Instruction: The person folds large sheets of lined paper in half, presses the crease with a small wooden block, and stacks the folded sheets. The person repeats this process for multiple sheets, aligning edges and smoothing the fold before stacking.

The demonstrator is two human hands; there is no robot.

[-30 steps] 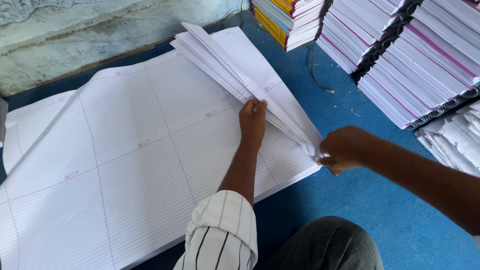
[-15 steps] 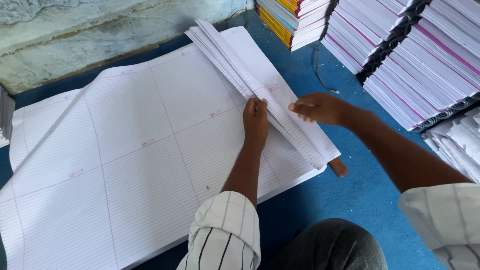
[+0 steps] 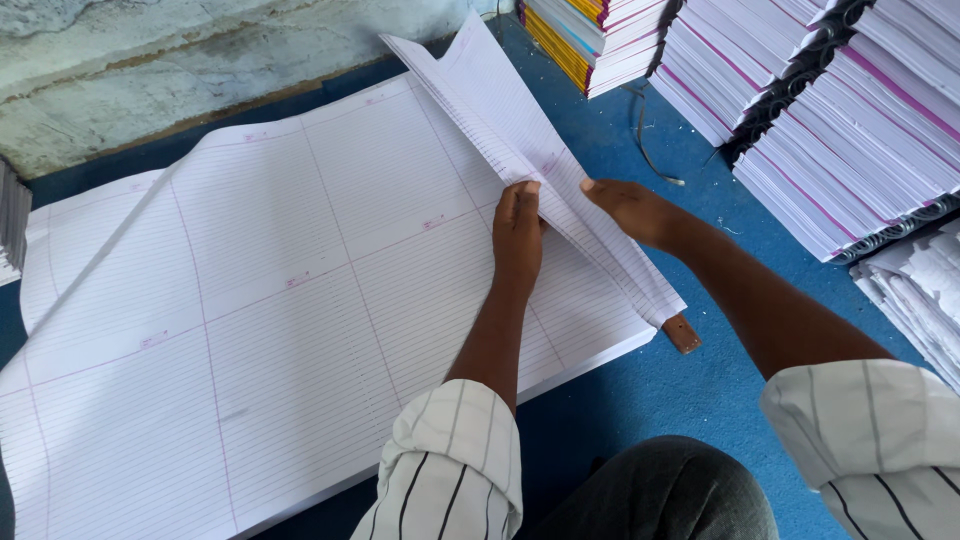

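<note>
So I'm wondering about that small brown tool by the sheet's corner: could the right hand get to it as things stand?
Probably yes. The brown tool lies bare on the blue floor, just below the right hand, with nothing over it. That hand is on the folded sheets and would have to let go.

Premises: a paper-binding workshop. Large ruled sheets [image 3: 280,300] lie on blue floor covering [image 3: 680,400]; right of the sheets, stacked ruled paper bundles [image 3: 850,130]; behind them, a rough wall [image 3: 150,60].
</note>
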